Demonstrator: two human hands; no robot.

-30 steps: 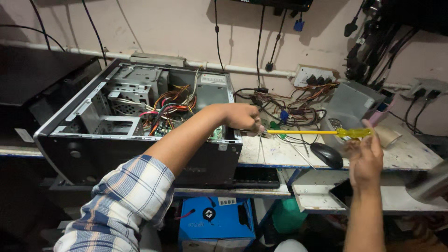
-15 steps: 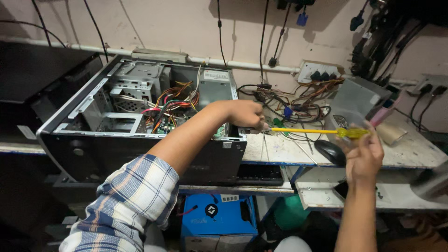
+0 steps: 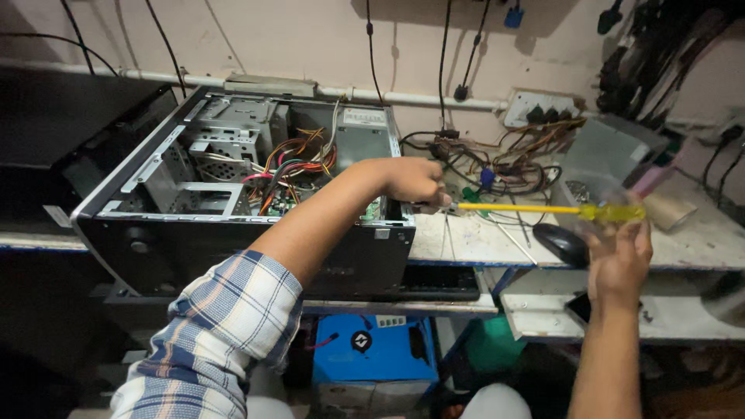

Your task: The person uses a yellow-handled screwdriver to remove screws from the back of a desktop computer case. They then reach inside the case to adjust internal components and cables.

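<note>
An open black computer case (image 3: 233,248) lies on its side on the bench, with coloured wires (image 3: 291,167) and metal drive bays showing inside. My left hand (image 3: 411,180) is closed at the case's right edge, by the tip of a long yellow screwdriver (image 3: 528,208). The tool lies level, pointing left at the case. My right hand (image 3: 618,252) holds its translucent yellow handle (image 3: 613,212) from below, fingers partly spread. What the left fingers pinch is hidden.
A black mouse (image 3: 560,244) lies on the white bench under the screwdriver. Tangled cables (image 3: 504,159) and a wall socket strip (image 3: 541,109) are behind it. A tape roll (image 3: 667,209) sits at right. A blue box (image 3: 372,349) stands below the bench.
The view has shifted slightly downward and both hands have stayed at the screwdriver. My right hand has loosened a little around the handle.
</note>
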